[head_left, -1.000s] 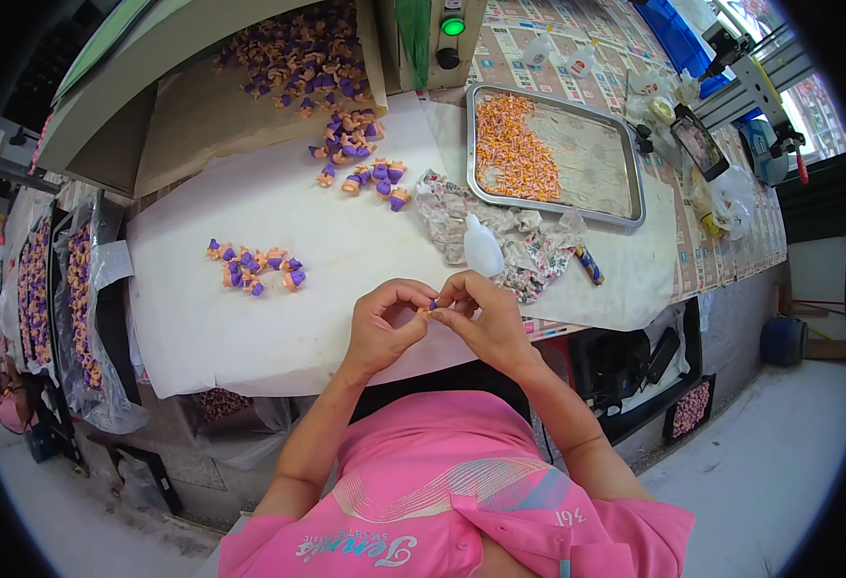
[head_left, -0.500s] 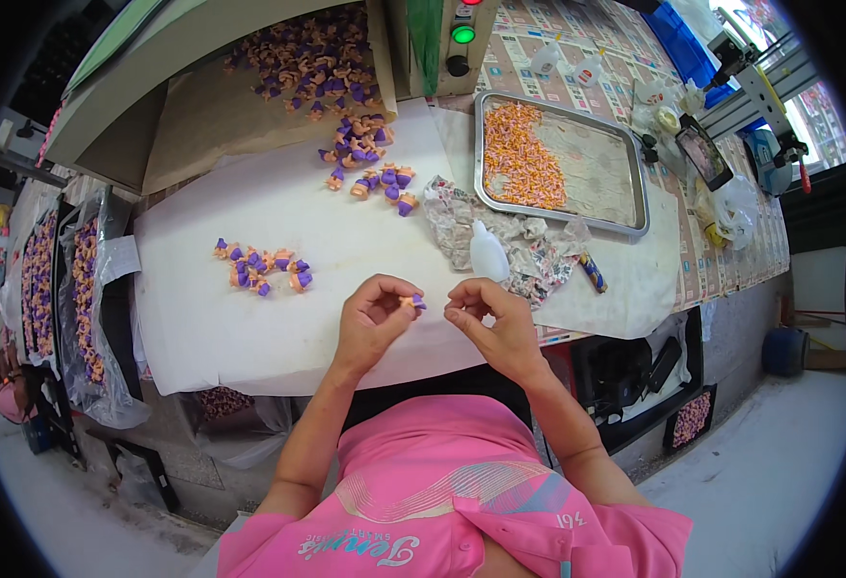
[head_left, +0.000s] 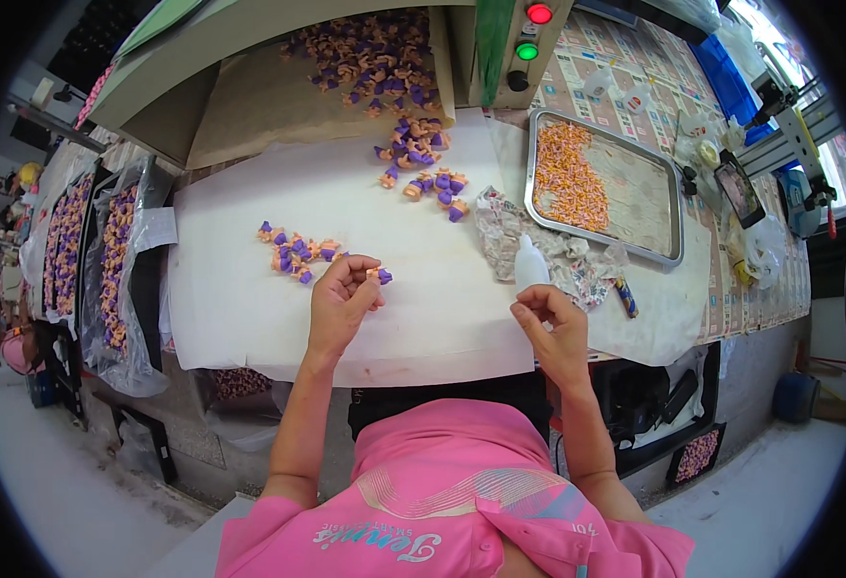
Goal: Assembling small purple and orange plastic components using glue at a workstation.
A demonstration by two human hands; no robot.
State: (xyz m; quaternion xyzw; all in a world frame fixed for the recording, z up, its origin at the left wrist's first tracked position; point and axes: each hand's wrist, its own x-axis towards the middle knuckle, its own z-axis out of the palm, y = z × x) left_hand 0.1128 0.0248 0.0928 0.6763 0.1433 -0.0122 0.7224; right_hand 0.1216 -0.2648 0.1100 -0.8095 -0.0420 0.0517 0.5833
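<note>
Between the thumb and fingers of my left hand [head_left: 338, 306] is a small purple-and-peach figure piece [head_left: 382, 275], held above the white sheet [head_left: 423, 318]. My right hand [head_left: 558, 332] is some way to the right, its thumb and forefinger closed together. Whatever is in that pinch, if anything, is too small to make out. Just behind the right hand stands a white squeeze bottle [head_left: 530, 264]. A loose cluster of similar purple-and-peach pieces [head_left: 293, 252] lies on the sheet beyond my left hand.
More such pieces [head_left: 418, 143] spill from a machine opening at the back. A metal tray [head_left: 681, 217] at the right holds many small orange-and-pink parts [head_left: 569, 183]. Crumpled printed paper [head_left: 505, 231] and a dark tube [head_left: 626, 299] lie nearby. Filled trays [head_left: 115, 260] stand at the left.
My hands have drawn apart: the left went left with the figure piece, the right went right toward the squeeze bottle. The whole view has shifted slightly.
</note>
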